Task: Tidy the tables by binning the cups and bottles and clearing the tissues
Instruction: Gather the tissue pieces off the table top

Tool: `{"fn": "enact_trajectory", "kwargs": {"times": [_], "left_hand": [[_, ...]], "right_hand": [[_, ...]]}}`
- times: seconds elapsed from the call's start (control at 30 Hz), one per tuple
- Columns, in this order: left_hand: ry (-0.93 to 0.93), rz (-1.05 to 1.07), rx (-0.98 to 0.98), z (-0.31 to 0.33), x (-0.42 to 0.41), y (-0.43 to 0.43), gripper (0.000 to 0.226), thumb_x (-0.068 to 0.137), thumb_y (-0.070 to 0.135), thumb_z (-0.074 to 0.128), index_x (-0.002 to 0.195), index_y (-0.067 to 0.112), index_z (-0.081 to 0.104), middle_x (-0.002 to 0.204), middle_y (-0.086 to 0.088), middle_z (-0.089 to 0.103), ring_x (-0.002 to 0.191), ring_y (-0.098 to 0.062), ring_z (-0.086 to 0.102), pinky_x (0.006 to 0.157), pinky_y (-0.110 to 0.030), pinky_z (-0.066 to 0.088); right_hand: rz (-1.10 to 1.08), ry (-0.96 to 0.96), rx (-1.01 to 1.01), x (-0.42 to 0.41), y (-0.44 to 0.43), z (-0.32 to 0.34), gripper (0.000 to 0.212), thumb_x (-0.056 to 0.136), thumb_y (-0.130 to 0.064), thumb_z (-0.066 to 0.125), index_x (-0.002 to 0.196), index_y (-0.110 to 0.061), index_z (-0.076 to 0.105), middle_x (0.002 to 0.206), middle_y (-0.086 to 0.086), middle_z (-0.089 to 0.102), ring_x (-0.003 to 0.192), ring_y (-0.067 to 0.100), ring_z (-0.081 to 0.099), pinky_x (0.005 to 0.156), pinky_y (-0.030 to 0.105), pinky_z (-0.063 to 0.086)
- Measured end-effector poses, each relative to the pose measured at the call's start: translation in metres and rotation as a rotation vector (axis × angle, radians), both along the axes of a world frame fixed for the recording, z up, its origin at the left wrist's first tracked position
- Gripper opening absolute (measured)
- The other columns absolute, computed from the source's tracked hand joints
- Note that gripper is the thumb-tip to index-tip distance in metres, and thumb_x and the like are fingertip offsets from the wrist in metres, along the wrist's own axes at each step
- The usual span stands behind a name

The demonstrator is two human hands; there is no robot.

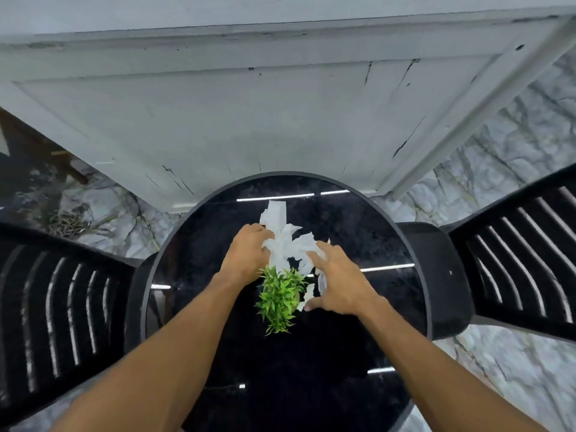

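White crumpled tissues [285,241] lie in a loose heap on the round black glossy table [367,232], just beyond a small green plant. My left hand [246,254] grips the left side of the heap, fingers curled into the paper. My right hand [339,282] presses on the right side, its fingers spread over more tissue scraps [308,296] beside the plant. One long strip of tissue sticks out toward the far edge of the table. No cups or bottles are visible.
A small green artificial plant [279,299] stands at the table's centre between my forearms. Black slatted chairs flank the table on the left [62,304] and right [514,257]. A white panelled wall [249,113] rises behind the table; the floor is grey marble.
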State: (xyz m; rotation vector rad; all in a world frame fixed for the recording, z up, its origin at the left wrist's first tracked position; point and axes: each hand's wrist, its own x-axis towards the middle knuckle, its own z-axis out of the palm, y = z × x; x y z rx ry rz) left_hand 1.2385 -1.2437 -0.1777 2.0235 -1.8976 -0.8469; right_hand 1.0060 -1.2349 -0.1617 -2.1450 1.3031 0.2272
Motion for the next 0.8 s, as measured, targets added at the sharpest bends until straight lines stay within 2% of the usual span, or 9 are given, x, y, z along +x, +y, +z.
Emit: {"fn": "enact_trajectory", "kwargs": {"times": [0.07, 0.13, 0.23, 0.33, 0.47, 0.6, 0.67, 0.73, 0.8], "left_hand": [[-0.003, -0.001, -0.023, 0.001, 0.002, 0.006, 0.032, 0.084, 0.003, 0.055, 0.109, 0.014, 0.073, 0.109, 0.003, 0.061, 0.103, -0.016, 0.048, 0.089, -0.031, 0.044], [-0.012, -0.007, -0.041, 0.001, 0.004, 0.014, 0.029, 0.086, 0.003, 0.053, 0.106, 0.011, 0.072, 0.111, 0.002, 0.061, 0.103, -0.017, 0.048, 0.088, -0.031, 0.045], [-0.027, -0.051, -0.042, 0.0, 0.01, 0.023, 0.019, 0.083, 0.015, 0.047, 0.086, 0.013, 0.066, 0.086, 0.006, 0.055, 0.089, -0.017, 0.043, 0.083, -0.039, 0.049], [-0.028, -0.125, -0.014, 0.004, 0.015, 0.025, 0.015, 0.083, 0.034, 0.051, 0.087, 0.023, 0.061, 0.081, 0.014, 0.046, 0.087, -0.015, 0.042, 0.087, -0.034, 0.046], [-0.039, -0.233, -0.046, 0.002, 0.016, 0.023, 0.03, 0.079, 0.052, 0.066, 0.07, 0.039, 0.04, 0.074, 0.016, 0.041, 0.071, -0.013, 0.04, 0.069, -0.026, 0.036], [-0.078, -0.17, -0.028, -0.009, 0.024, 0.02, 0.013, 0.082, 0.035, 0.069, 0.083, 0.025, 0.062, 0.081, 0.014, 0.05, 0.083, -0.015, 0.044, 0.078, -0.033, 0.046], [-0.027, -0.088, -0.012, -0.007, 0.027, 0.019, 0.009, 0.083, 0.03, 0.068, 0.084, 0.021, 0.068, 0.081, 0.01, 0.057, 0.086, -0.018, 0.047, 0.078, -0.033, 0.045], [0.033, 0.023, -0.027, 0.002, 0.029, 0.019, 0.01, 0.083, 0.031, 0.071, 0.085, 0.021, 0.072, 0.08, 0.008, 0.062, 0.085, -0.017, 0.049, 0.076, -0.029, 0.04], [0.078, 0.134, -0.06, 0.018, 0.035, 0.021, 0.013, 0.081, 0.033, 0.073, 0.083, 0.02, 0.074, 0.077, 0.009, 0.065, 0.08, -0.015, 0.052, 0.075, -0.03, 0.042]], "right_hand": [[-0.039, 0.004, -0.045, 0.003, 0.004, -0.009, 0.086, 0.073, -0.05, 0.08, 0.145, -0.023, 0.043, 0.157, -0.004, 0.024, 0.142, 0.02, 0.024, 0.106, 0.044, 0.044], [-0.076, -0.047, -0.099, 0.004, 0.004, -0.016, 0.051, 0.085, -0.034, 0.072, 0.132, -0.017, 0.059, 0.146, -0.003, 0.044, 0.131, 0.021, 0.039, 0.097, 0.043, 0.05], [-0.091, -0.078, -0.177, 0.006, 0.001, -0.022, 0.018, 0.09, -0.018, 0.063, 0.104, -0.013, 0.072, 0.112, -0.001, 0.065, 0.101, 0.024, 0.054, 0.081, 0.041, 0.053], [-0.109, -0.035, -0.168, 0.014, -0.01, -0.023, 0.018, 0.093, -0.017, 0.058, 0.1, -0.011, 0.074, 0.108, 0.004, 0.069, 0.1, 0.028, 0.059, 0.087, 0.038, 0.05], [-0.166, -0.018, -0.161, 0.027, -0.022, -0.025, 0.021, 0.091, -0.015, 0.058, 0.099, -0.005, 0.074, 0.108, 0.011, 0.07, 0.102, 0.031, 0.061, 0.089, 0.04, 0.05], [-0.277, -0.076, -0.067, 0.031, -0.025, -0.026, 0.018, 0.084, -0.014, 0.061, 0.089, -0.002, 0.073, 0.093, 0.011, 0.072, 0.09, 0.03, 0.065, 0.08, 0.043, 0.055], [-0.368, -0.152, -0.03, 0.031, -0.026, -0.018, 0.016, 0.084, -0.013, 0.064, 0.088, 0.001, 0.072, 0.092, 0.015, 0.072, 0.089, 0.032, 0.066, 0.082, 0.046, 0.055], [-0.431, -0.209, -0.013, 0.032, -0.031, -0.003, 0.014, 0.086, -0.008, 0.065, 0.09, 0.004, 0.072, 0.098, 0.019, 0.072, 0.096, 0.029, 0.068, 0.088, 0.037, 0.053], [-0.443, -0.257, -0.01, 0.036, -0.037, 0.019, 0.014, 0.088, -0.007, 0.067, 0.096, 0.0, 0.076, 0.101, 0.016, 0.074, 0.099, 0.021, 0.068, 0.085, 0.018, 0.046]]}}
